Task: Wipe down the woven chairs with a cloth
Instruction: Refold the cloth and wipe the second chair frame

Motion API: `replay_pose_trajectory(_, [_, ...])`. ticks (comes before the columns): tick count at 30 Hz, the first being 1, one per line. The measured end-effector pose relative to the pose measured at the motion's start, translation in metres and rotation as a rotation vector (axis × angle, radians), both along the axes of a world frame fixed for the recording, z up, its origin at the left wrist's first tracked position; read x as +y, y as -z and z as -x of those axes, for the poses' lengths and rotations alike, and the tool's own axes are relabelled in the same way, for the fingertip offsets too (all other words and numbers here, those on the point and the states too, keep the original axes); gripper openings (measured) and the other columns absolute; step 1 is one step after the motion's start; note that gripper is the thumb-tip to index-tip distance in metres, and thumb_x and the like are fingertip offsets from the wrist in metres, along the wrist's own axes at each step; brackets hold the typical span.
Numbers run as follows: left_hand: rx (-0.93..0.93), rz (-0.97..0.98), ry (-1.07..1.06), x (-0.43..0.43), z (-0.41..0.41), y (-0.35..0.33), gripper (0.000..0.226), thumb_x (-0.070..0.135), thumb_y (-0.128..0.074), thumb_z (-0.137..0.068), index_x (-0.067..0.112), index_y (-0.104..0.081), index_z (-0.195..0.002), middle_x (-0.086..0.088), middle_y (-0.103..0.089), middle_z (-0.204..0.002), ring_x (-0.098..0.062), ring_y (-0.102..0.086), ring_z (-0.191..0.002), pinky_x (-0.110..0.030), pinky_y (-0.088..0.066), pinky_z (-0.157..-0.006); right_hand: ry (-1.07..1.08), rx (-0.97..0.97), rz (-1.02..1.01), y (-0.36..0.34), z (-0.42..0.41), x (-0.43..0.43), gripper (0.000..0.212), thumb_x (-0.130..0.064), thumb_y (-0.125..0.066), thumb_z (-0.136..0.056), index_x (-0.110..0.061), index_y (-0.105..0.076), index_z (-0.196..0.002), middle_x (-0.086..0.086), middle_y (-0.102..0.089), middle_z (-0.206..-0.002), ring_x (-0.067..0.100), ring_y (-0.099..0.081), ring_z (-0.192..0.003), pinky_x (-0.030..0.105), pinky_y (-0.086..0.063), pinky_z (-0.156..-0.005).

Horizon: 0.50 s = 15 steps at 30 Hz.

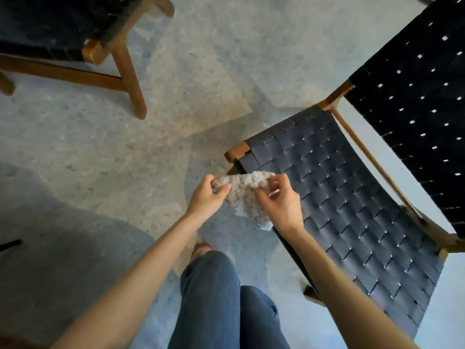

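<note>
Both hands, left & right, pinch the cloth held up by the woven chair's seat corner. Should fold it flat w/ clean side out, then wipe along the weave.

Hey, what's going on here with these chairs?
A person stands beside a dark woven chair and holds a pale cloth in both hands. The left hand and the right hand each pinch an edge. The cloth is held up near the seat's corner. A second chair stands further off.
</note>
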State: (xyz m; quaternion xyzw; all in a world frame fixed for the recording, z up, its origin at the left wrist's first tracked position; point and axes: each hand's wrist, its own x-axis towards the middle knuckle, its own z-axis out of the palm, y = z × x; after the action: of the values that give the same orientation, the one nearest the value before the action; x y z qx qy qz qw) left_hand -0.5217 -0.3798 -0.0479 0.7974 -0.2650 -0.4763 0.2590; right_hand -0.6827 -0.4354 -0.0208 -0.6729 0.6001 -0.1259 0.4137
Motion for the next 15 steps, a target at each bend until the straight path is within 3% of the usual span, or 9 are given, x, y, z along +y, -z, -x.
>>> replay_pose_trajectory(4, [0.036,0.123,-0.176,-0.02,0.009,0.056,0.03,0.041,-0.065,-0.087,0.018,-0.047,-0.092,0.003,-0.057,-0.092,-0.02,-0.06,-0.096,-0.02,-0.039,-0.062,-0.092,-0.069,0.204,0.053,-0.009,-0.02,0.031,-0.02,-0.064,-0.089,-0.016,-0.046,-0.114,-0.007,-0.055,-0.08,0.015,-0.052,-0.069,0.028,-0.041,-0.061])
replay_pose_trajectory(6, [0.067,0.156,-0.258,-0.035,0.015,0.081,0.039,0.046,-0.067,-0.084,0.016,-0.049,-0.102,0.006,-0.057,-0.102,-0.02,-0.057,-0.105,-0.023,-0.044,-0.076,-0.152,-0.095,0.324,0.078,-0.012,-0.03,0.028,-0.016,-0.06,-0.09,-0.016,-0.049,-0.116,-0.002,-0.058,-0.099,0.014,-0.053,-0.079,0.028,-0.042,-0.068])
replay_pose_trajectory(8, [0.08,0.209,-0.323,-0.049,0.02,0.097,0.071,0.057,-0.069,-0.075,0.01,-0.049,-0.125,0.003,-0.057,-0.123,-0.02,-0.055,-0.116,-0.031,-0.046,-0.097,-0.18,-0.106,0.419,0.098,-0.016,-0.037,0.025,-0.015,-0.059,-0.089,-0.014,-0.055,-0.114,0.003,-0.056,-0.108,0.014,-0.052,-0.086,0.026,-0.041,-0.073])
replay_pose_trajectory(10, [0.141,0.309,-0.389,-0.057,0.021,0.112,0.084,0.064,-0.073,-0.059,0.014,-0.054,-0.123,-0.003,-0.063,-0.122,-0.022,-0.06,-0.111,-0.041,-0.051,-0.095,-0.184,-0.121,0.495,0.114,-0.016,-0.043,0.024,-0.016,-0.061,-0.088,-0.011,-0.06,-0.112,0.006,-0.056,-0.106,0.011,-0.049,-0.083,0.02,-0.034,-0.069])
replay_pose_trajectory(12, [0.236,0.413,-0.432,-0.059,0.023,0.122,0.063,0.051,-0.079,-0.064,0.014,-0.059,-0.112,-0.006,-0.067,-0.111,-0.022,-0.066,-0.1,-0.044,-0.055,-0.088,-0.189,-0.139,0.556,0.123,-0.013,-0.047,0.024,-0.016,-0.062,-0.087,-0.012,-0.064,-0.11,0.006,-0.058,-0.103,0.012,-0.052,-0.081,0.019,-0.034,-0.067])
replay_pose_trajectory(15, [0.121,0.463,-0.404,-0.058,0.031,0.126,0.043,0.038,-0.075,-0.078,0.014,-0.056,-0.108,-0.003,-0.066,-0.105,-0.019,-0.064,-0.099,-0.038,-0.054,-0.088,-0.217,-0.152,0.595,0.127,-0.006,-0.049,0.026,-0.016,-0.061,-0.087,-0.013,-0.067,-0.112,0.006,-0.061,-0.103,0.017,-0.058,-0.088,0.021,-0.04,-0.073])
